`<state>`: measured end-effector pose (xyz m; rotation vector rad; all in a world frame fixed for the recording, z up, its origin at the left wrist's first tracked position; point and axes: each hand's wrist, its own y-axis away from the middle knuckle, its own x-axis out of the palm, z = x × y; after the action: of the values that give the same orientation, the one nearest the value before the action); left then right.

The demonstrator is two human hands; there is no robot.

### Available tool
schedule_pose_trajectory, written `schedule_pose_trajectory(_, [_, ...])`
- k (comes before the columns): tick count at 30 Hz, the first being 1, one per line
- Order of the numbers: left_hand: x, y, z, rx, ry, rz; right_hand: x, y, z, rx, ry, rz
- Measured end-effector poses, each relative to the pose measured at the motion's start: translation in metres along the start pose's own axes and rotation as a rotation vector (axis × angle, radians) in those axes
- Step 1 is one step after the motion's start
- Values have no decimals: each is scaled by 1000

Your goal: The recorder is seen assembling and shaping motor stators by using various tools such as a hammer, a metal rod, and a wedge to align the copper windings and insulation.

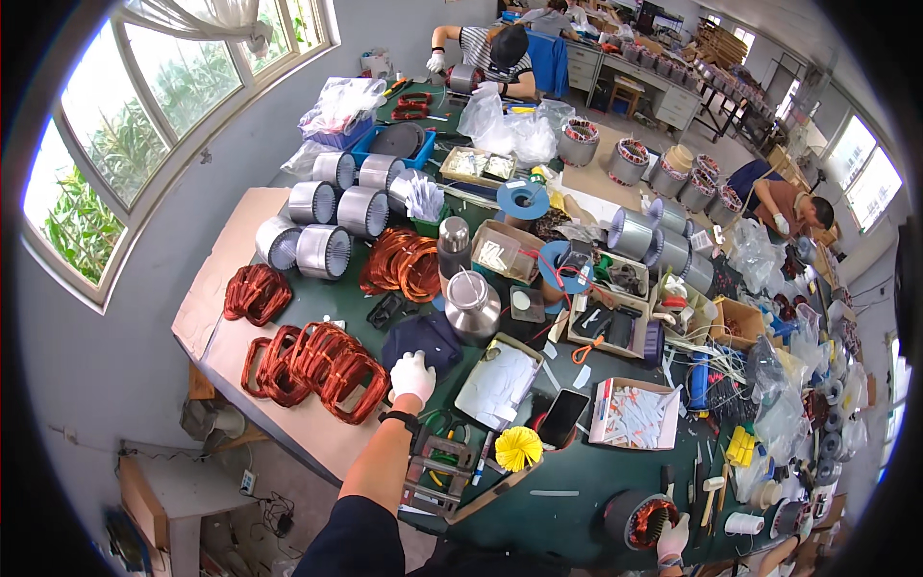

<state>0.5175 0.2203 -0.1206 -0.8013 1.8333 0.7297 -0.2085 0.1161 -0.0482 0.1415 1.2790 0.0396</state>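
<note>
My left hand [413,377], in a white glove with a dark band at the wrist, has its fingers closed at the near edge of a dark blue cloth cap [423,338]. Beside it on the left lie bundles of red-brown copper wire coils [336,370]. At the lower right, my right hand [673,537], also gloved, grips the rim of a motor stator [630,516] with copper windings inside. The fingers of this hand are partly hidden by the rim. A metal frame-like holder [437,476] stands near my left forearm.
Steel stator cores [324,252] are grouped at the back left. A steel flask [472,306], a tray of white sheets [498,382], a phone [563,417] and a box of small packets [635,413] crowd the middle. A mallet [711,492] lies right. Other people [495,58] work beyond.
</note>
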Motion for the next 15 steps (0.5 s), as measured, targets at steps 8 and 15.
schedule_pose_trajectory(8, [-36,-1,26,-88,-203,-316,0,5,3,20,19,-33])
schedule_pose_trajectory(15, [-4,-8,-9,223,-21,-42,7,-1,-7,22,-19,-53])
